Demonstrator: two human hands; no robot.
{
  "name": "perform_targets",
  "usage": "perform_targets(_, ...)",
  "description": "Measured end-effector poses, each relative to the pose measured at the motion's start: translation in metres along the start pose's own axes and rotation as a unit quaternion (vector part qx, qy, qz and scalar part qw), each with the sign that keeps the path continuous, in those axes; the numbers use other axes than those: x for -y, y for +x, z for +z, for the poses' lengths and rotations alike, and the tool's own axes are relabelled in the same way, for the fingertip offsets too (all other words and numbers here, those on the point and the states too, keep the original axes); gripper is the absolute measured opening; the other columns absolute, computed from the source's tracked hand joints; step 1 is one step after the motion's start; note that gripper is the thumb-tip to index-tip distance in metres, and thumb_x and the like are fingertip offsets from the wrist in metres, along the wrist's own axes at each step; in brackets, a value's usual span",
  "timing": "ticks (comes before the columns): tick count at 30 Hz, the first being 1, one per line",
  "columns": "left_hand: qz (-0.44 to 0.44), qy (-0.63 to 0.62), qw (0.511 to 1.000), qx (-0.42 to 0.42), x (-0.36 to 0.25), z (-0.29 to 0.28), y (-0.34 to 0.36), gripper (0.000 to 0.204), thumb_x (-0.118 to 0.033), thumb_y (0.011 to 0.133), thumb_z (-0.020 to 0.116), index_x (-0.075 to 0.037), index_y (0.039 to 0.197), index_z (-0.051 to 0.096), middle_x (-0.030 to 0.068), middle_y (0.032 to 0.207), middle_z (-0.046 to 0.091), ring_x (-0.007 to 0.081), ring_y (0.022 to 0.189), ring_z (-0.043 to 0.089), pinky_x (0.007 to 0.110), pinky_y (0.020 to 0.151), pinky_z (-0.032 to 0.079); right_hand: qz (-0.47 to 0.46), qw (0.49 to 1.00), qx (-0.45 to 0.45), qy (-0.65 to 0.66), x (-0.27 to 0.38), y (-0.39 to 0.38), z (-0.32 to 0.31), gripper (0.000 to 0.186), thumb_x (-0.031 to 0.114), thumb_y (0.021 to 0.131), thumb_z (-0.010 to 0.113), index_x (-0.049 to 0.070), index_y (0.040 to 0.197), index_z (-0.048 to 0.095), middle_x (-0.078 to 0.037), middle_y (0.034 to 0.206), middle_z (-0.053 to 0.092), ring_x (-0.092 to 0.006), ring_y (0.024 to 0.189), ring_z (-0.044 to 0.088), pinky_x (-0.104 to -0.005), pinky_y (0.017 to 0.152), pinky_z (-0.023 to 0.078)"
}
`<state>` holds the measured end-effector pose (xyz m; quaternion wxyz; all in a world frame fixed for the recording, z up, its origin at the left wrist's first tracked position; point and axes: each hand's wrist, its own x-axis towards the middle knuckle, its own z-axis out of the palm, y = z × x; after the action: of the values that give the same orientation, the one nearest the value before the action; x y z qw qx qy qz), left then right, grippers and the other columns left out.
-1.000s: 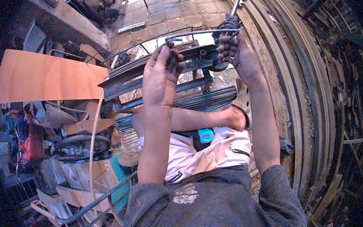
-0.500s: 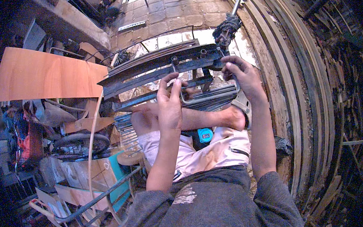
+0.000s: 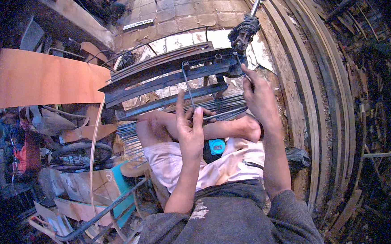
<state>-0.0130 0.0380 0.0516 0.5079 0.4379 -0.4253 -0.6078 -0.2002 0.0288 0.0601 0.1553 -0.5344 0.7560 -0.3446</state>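
A thin metal rod bent into a U shape [image 3: 188,86] lies across the front of a dark steel bench bar [image 3: 153,82]. Its left leg reaches up to a short peg [image 3: 185,65] on the bar. My left hand [image 3: 189,129] pinches this leg low down, index finger stretched along it. Higher and to the right, my right hand [image 3: 260,97] is closed round the other leg, whose tip meets the right-hand peg [image 3: 235,55]. Part of the rod is hidden behind my fingers. Beyond that peg, a metal lever wrapped in black material [image 3: 244,32] slants up and away.
Straight thin rods [image 3: 127,140] lie bundled under the bar and my bent leg. A blue tape measure [image 3: 217,146] rests between my legs. Long timber beams [image 3: 316,84] run along the right. A plywood sheet [image 3: 50,82] juts in at left, above a wheel [image 3: 81,153].
My left hand has moved down and slightly right along the rod. The right hand has lowered and turned, and the rod's legs now line up with the left and right pegs.
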Motion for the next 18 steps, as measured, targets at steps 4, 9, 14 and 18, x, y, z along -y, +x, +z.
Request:
perform_targets(4, 0.049, 0.175, 0.983, -0.025, -0.006, 0.001, 0.003, 0.047, -0.009, 0.095, 0.048, -0.003, 0.140, 0.038, 0.0118, 0.085, 0.065, 0.0114, 0.065, 0.060, 0.024, 0.062, 0.050, -0.014, 0.996, 0.068, -0.065, 0.019, 0.008, -0.020, 0.034, 0.007, 0.088, 0.053, 0.004, 0.122, 0.057, -0.026, 0.090, 0.063, -0.0365, 0.081, 0.064, -0.0422, 0.074, 0.048)
perform_targets(9, 0.046, 0.265, 0.963, -0.023, -0.011, -0.008, 0.007, 0.044, -0.007, 0.093, 0.047, 0.003, 0.135, 0.042, 0.0094, 0.072, 0.064, 0.0084, 0.061, 0.056, 0.025, 0.055, 0.048, -0.042, 0.990, 0.126, -0.047, 0.011, 0.017, -0.022, 0.034, 0.011, 0.088, 0.056, 0.002, 0.121, 0.056, -0.023, 0.088, 0.065, -0.0324, 0.080, 0.066, -0.0407, 0.073, 0.048)
perform_targets(14, -0.014, 0.186, 0.982, -0.016, -0.010, -0.005, 0.008, 0.044, -0.006, 0.093, 0.047, 0.004, 0.136, 0.041, 0.0090, 0.075, 0.063, 0.0074, 0.064, 0.056, 0.024, 0.056, 0.048, -0.054, 0.994, 0.015, -0.094, -0.011, 0.081, -0.048, 0.027, 0.026, 0.092, 0.057, 0.000, 0.098, 0.065, -0.013, 0.066, 0.060, -0.0177, 0.060, 0.054, -0.0336, 0.059, 0.044)
perform_targets(18, 0.007, 0.204, 0.979, -0.004, -0.010, -0.003, 0.010, 0.045, -0.005, 0.093, 0.047, 0.003, 0.136, 0.040, 0.0114, 0.083, 0.065, 0.0081, 0.067, 0.057, 0.024, 0.059, 0.048, -0.231, 0.970, -0.003, -0.073, -0.052, 0.169, -0.017, 0.039, 0.038, 0.095, 0.048, 0.008, 0.116, 0.062, -0.013, 0.129, 0.052, -0.0291, 0.120, 0.050, -0.0363, 0.101, 0.039)
